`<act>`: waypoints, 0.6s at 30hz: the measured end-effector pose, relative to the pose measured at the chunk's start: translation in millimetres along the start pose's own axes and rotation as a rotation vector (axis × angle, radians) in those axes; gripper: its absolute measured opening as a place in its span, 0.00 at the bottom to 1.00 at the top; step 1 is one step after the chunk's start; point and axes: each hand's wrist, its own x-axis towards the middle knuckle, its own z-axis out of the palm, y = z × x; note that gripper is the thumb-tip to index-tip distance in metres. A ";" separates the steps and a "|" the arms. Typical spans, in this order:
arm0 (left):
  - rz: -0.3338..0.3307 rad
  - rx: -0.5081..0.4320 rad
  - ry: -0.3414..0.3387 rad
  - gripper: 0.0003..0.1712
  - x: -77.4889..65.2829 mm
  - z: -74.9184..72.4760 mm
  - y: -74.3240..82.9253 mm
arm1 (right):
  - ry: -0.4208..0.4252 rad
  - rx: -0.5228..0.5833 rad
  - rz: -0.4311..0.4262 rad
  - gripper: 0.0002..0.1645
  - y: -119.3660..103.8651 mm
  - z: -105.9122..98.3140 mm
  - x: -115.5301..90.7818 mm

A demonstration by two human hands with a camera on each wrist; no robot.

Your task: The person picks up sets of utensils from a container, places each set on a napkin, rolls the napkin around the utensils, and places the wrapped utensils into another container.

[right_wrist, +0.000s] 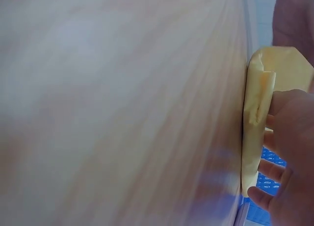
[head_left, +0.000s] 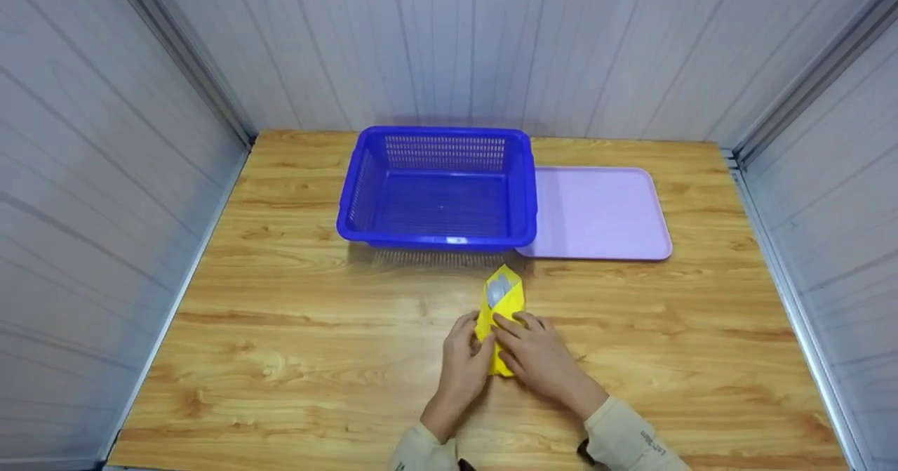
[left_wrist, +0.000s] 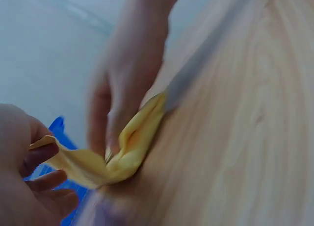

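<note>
A yellow cloth (head_left: 506, 309) lies folded lengthwise on the wooden table, around silver utensils. Only their rounded shiny heads (head_left: 497, 290) show at its far end; the rest is hidden in the folds. My left hand (head_left: 464, 362) is at the cloth's left side. In the left wrist view, its thumb and finger pinch a raised flap (left_wrist: 78, 164) of the cloth. From the right, my right hand (head_left: 540, 359) rests over the bundle with fingers spread. Its fingertips (right_wrist: 270, 169) press along the side of the roll in the right wrist view.
Beyond the hands stands a blue plastic basket (head_left: 436, 239) with perforated walls. To its right lies a flat pink tray (head_left: 600, 211), its left edge behind the basket's rim. Pale panel walls (head_left: 449, 50) close off the table's back and sides.
</note>
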 end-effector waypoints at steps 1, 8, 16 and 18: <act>0.026 -0.006 -0.003 0.14 0.8 5.5 1.0 | 0.003 -0.006 -0.001 0.22 0.7 -1.2 1.4; 0.093 0.070 0.024 0.22 -2.0 37.3 5.1 | 0.025 0.003 0.027 0.19 3.5 -5.3 5.3; 0.144 0.136 0.040 0.22 -7.8 50.4 1.4 | 0.171 0.331 0.121 0.16 8.3 -2.0 5.4; 0.150 0.167 0.034 0.19 -8.9 52.5 -0.4 | 0.189 0.390 0.187 0.16 9.7 -2.4 5.8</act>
